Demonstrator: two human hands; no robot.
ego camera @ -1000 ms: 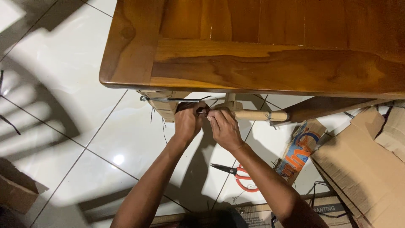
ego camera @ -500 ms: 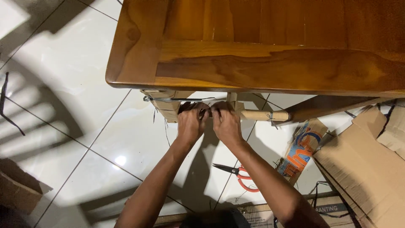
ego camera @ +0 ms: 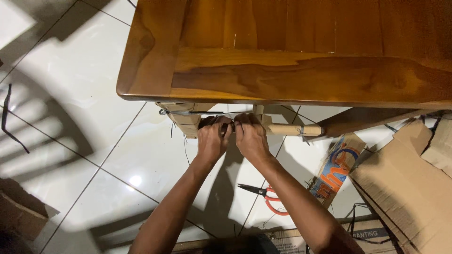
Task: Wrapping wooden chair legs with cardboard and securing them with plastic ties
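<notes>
Brown string (ego camera: 234,124) between both pinching hands (ego camera: 233,136)

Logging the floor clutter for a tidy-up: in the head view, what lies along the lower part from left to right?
Brown box → left hand → right hand → scissors → printed carton → flattened cardboard.
</notes>
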